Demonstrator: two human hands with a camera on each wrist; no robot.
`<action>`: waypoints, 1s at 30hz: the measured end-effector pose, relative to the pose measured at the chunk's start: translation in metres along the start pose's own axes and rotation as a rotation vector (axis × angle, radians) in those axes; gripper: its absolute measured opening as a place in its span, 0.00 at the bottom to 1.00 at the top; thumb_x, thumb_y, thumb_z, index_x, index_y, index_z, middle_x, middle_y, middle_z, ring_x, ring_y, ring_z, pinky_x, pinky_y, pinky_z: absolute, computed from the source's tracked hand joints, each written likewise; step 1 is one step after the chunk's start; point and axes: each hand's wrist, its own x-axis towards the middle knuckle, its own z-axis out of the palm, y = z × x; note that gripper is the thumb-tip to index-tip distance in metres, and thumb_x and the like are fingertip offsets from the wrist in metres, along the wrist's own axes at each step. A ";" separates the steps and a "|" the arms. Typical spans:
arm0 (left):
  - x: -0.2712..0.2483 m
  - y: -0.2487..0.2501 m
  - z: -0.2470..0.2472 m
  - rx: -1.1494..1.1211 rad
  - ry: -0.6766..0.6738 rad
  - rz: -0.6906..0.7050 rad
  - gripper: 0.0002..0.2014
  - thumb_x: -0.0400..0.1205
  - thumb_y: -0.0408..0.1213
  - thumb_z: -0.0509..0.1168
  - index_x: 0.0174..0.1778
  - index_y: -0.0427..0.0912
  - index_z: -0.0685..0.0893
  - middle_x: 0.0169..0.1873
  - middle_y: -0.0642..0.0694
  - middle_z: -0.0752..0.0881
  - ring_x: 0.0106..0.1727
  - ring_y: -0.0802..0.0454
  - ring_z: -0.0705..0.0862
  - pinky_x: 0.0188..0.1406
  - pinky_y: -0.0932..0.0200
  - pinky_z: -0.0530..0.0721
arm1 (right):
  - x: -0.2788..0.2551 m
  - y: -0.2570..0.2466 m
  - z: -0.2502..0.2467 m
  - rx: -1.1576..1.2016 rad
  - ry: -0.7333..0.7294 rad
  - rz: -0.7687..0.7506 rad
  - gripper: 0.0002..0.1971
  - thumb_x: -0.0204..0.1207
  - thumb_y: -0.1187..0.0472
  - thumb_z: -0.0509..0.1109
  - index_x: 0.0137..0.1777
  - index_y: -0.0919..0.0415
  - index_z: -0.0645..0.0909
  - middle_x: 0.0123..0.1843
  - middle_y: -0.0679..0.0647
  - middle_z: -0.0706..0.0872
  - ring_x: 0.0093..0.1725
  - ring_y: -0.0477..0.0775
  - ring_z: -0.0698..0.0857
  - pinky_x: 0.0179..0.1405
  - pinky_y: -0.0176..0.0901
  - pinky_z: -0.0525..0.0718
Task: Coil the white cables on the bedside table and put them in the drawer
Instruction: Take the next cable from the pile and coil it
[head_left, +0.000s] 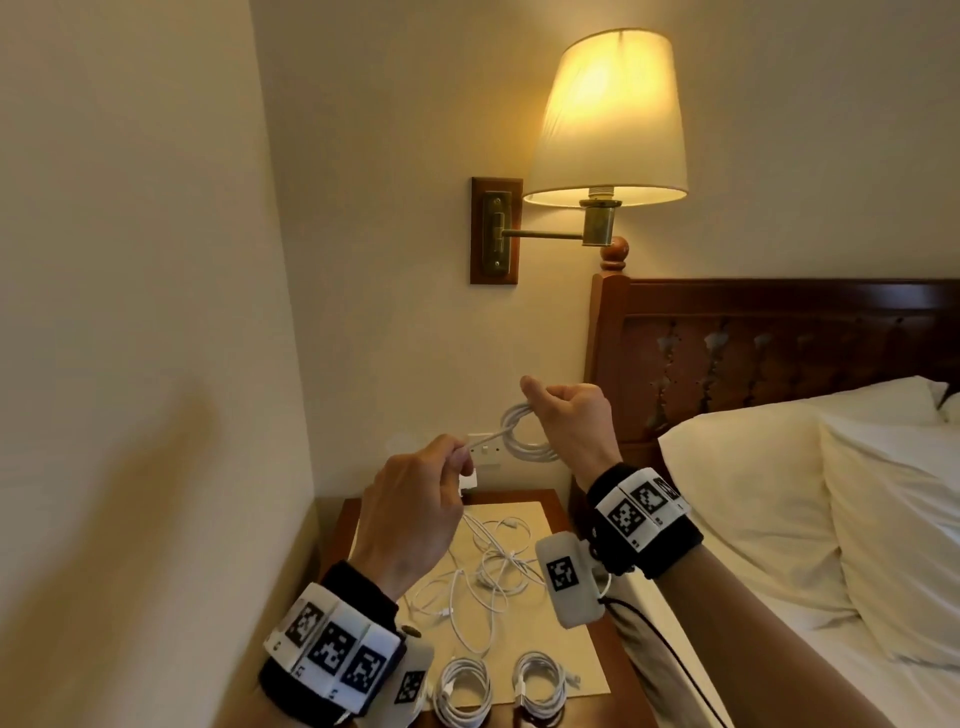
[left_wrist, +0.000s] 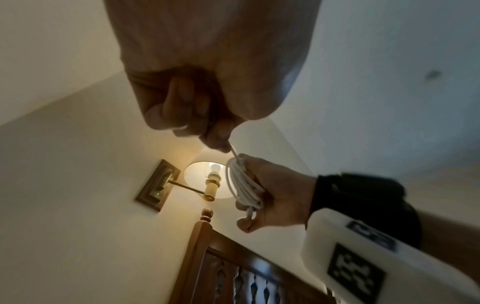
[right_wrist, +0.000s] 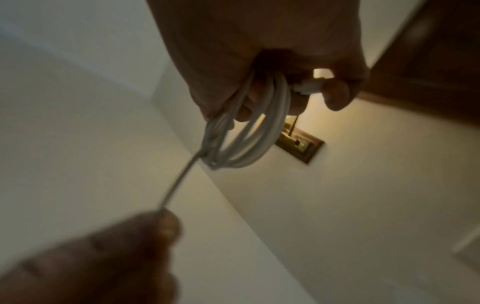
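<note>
My right hand (head_left: 563, 410) is raised above the bedside table (head_left: 550, 506) and grips a coil of white cable (head_left: 524, 436), which also shows as the coil (left_wrist: 244, 185) and the coil (right_wrist: 249, 135). My left hand (head_left: 415, 499) pinches the cable's free end (head_left: 122, 439) just left of the coil, pulled taut; a white plug (head_left: 467, 482) hangs under its fingers. Loose white cables (head_left: 488, 566) lie tangled on the table's mat. Two finished coils (head_left: 462, 688) (head_left: 540, 683) sit at the table's front edge. No drawer is visible.
A lit wall lamp (head_left: 608, 114) hangs above the table. A wall socket (head_left: 485, 449) sits behind the hands. The bed with white pillows (head_left: 753, 499) and a dark wooden headboard (head_left: 779, 338) is on the right. A wall (head_left: 130, 312) closes the left side.
</note>
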 end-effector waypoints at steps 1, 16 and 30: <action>0.000 -0.005 0.004 -0.033 -0.042 -0.037 0.12 0.88 0.45 0.54 0.40 0.55 0.77 0.27 0.57 0.78 0.31 0.60 0.76 0.27 0.66 0.65 | -0.003 -0.001 0.001 0.051 -0.028 0.020 0.25 0.78 0.45 0.70 0.26 0.63 0.82 0.20 0.49 0.71 0.24 0.52 0.67 0.32 0.48 0.67; 0.021 -0.002 0.033 -1.195 0.205 -0.529 0.08 0.81 0.27 0.67 0.53 0.33 0.89 0.43 0.37 0.92 0.43 0.47 0.91 0.42 0.61 0.88 | -0.039 -0.010 0.020 0.612 -0.356 0.390 0.22 0.87 0.42 0.53 0.36 0.53 0.74 0.32 0.49 0.76 0.40 0.52 0.74 0.43 0.48 0.69; 0.017 0.010 0.021 -1.530 -0.267 -0.679 0.23 0.86 0.52 0.54 0.58 0.39 0.87 0.44 0.43 0.90 0.54 0.46 0.85 0.61 0.45 0.77 | -0.038 -0.009 0.023 0.554 -0.275 0.420 0.20 0.83 0.43 0.63 0.47 0.61 0.85 0.41 0.57 0.81 0.39 0.57 0.80 0.28 0.42 0.77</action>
